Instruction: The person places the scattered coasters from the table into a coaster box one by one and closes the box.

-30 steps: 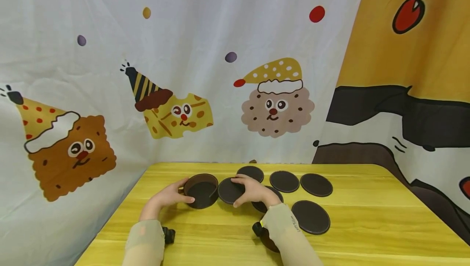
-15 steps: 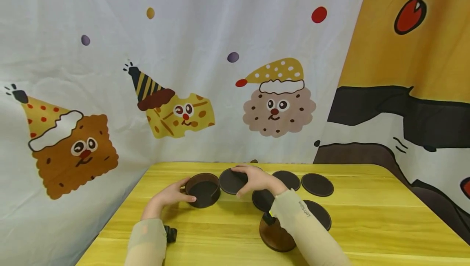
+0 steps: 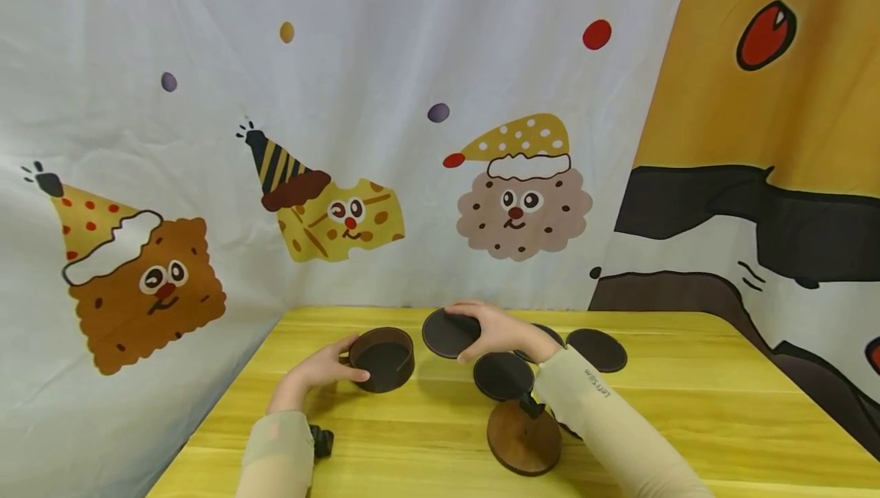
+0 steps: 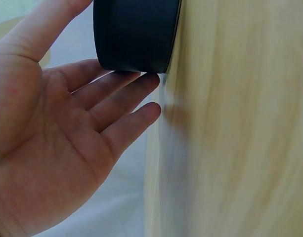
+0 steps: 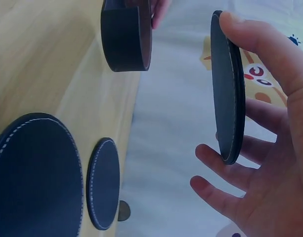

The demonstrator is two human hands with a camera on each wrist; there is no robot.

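At the table's left, my left hand (image 3: pixel 328 367) grips the side of a round, open-topped coaster holder (image 3: pixel 382 380), dark outside and brown inside. Its wall has a gap on the right side. In the left wrist view, the fingers lie along the holder's dark wall (image 4: pixel 136 37). My right hand (image 3: pixel 498 334) pinches a dark round coaster (image 3: pixel 443 334) by its edge, thumb on one side and fingers on the other. The right wrist view shows this coaster (image 5: pixel 225 94) raised off the table and tilted, apart from the holder (image 5: pixel 122 39).
Several dark coasters lie on the yellow wooden table (image 3: pixel 385 452): one (image 3: pixel 504 377) below my right wrist, one (image 3: pixel 596 350) farther right, one partly behind the wrist. A brown disc (image 3: pixel 524 438) lies nearer me. My right sleeve (image 3: pixel 605 422) covers most of another. A printed curtain (image 3: pixel 426 269) hangs behind.
My right hand has moved right and farther back with the coaster, away from the holder. The brown disc has come out from under the right sleeve. My left hand keeps its place.
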